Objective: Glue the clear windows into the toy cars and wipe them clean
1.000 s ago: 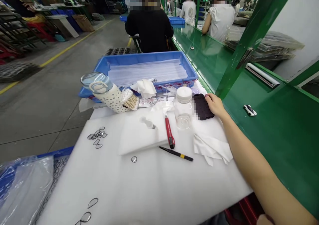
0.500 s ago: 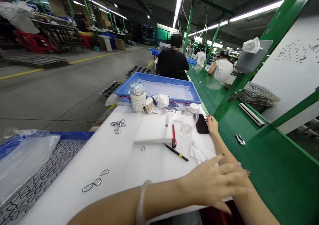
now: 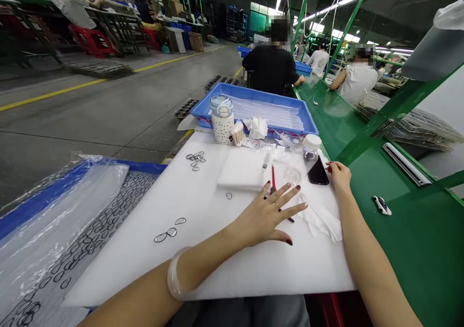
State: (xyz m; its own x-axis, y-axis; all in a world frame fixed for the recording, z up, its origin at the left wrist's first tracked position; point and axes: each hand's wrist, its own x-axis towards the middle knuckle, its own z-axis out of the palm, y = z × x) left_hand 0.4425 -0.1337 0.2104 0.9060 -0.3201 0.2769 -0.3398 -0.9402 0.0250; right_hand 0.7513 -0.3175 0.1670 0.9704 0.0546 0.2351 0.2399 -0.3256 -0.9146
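Note:
My left hand (image 3: 270, 216) is open above the white foam sheet (image 3: 213, 259), its fingers spread over the black tweezers (image 3: 290, 219) and red utility knife (image 3: 273, 177), partly covering both. My right hand (image 3: 340, 176) rests at the right edge of the sheet, fingers curled together beside the black phone (image 3: 319, 172); whatever they pinch, if anything, is hidden. A clear bottle with a white cap (image 3: 311, 146) stands just left of the phone. Crumpled white tissue (image 3: 321, 218) lies between my hands. Small dark-rimmed D-shaped rings (image 3: 195, 158) lie on the left of the sheet.
A blue tray (image 3: 253, 95) sits at the far end, behind a dotted cup (image 3: 222, 121) and cotton swabs (image 3: 238, 135). Lower left, a plastic-covered blue bin (image 3: 145, 166) holds many rings. Right is a green bench (image 3: 409, 240) with a toy car (image 3: 382, 205). Co-workers sit ahead.
My left hand has left my right forearm and moved left over the tools, fingers spreading. My right hand stays beside the phone. The view has shifted, moving the scene rightward and up.

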